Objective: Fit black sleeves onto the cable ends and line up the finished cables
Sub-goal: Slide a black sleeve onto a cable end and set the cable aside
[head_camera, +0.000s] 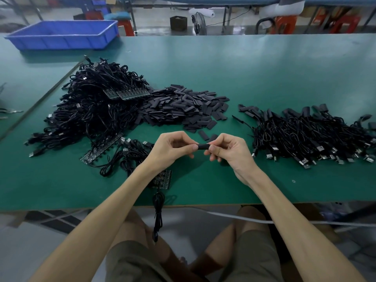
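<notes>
Both hands' point(173, 147) point(227, 149) curled fingertips point(194, 147) around 1 black sleeve point(203, 147)

Forearms point(105, 210) bare of sleeves; shorts point(252, 257) seemingly olive-grey.

Soft, even light is falling from overhead onto the green table point(264, 68), keeping the scene moderately bright with no hard glare. The left hand point(173, 148) and right hand point(230, 151) are casting only faint, blurred shadows on the surface just below them, and the blue bin point(61, 35) is throwing a soft shadow along its near side. The black sleeve point(203, 147) pinched between the hands is showing as a flat dark shape. The heap of black cables point(97, 104) is swallowing detail, while the metal plugs point(305, 159) of the right bundle are catching small highlights. The wide lens is bowing the table's edges and stretching the forearms toward the lower corners. The far floor point(152, 23) is looking hazy and soft, with a pale sheen.
</notes>
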Tool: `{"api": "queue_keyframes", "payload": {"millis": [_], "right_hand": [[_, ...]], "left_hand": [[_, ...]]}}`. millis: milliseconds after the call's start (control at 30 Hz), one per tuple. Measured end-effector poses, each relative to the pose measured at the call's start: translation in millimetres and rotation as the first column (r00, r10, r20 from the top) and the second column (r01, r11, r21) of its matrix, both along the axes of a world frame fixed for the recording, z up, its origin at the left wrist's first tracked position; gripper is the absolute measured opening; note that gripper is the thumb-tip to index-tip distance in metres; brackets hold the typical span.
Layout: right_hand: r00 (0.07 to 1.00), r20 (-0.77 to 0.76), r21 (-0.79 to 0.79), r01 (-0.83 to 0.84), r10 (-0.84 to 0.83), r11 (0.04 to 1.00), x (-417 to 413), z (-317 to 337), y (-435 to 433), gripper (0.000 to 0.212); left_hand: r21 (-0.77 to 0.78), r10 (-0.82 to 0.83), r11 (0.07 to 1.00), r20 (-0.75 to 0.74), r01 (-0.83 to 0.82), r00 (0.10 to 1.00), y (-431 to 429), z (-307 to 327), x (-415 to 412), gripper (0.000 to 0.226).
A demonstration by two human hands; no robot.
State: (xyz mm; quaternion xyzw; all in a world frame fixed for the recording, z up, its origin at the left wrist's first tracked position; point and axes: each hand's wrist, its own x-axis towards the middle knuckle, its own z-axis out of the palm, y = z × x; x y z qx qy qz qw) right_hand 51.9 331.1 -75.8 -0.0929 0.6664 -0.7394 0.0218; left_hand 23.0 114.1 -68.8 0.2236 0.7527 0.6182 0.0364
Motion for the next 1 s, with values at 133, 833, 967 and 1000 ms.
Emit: {"api": "queue_keyframes", "payload": {"millis": [133,833,967,1000], "right_hand": [[1.0,0.006,0.029,-0.023,0.023,0.999,0.1,0.3,-0.1,0.011],[0.997,0.012,0.144,0.07,-0.073,0.987,-7.3,-8.0,2.1,0.005],[0.987,0.026,0.059,0.157,-0.159,0.986,-4.7,-9.0,4.3,0.004],[0.981,0.042,0.007,0.19,-0.19,0.982,-4.2,-8.8,5.6,0.004]], "left_hand": [[-0.009,-0.013,1.0,-0.01,0.013,1.0,-2.1,-0.6,-1.4,0.013],[-0.224,0.042,0.973,-0.083,-0.059,0.996,3.9,-2.9,1.8,0.01],[-0.516,0.04,0.826,-0.349,-0.228,0.936,10.5,4.7,1.0,0.018],[-0.566,0.012,0.785,-0.394,-0.252,0.919,10.5,8.2,-0.7,0.02]]}}
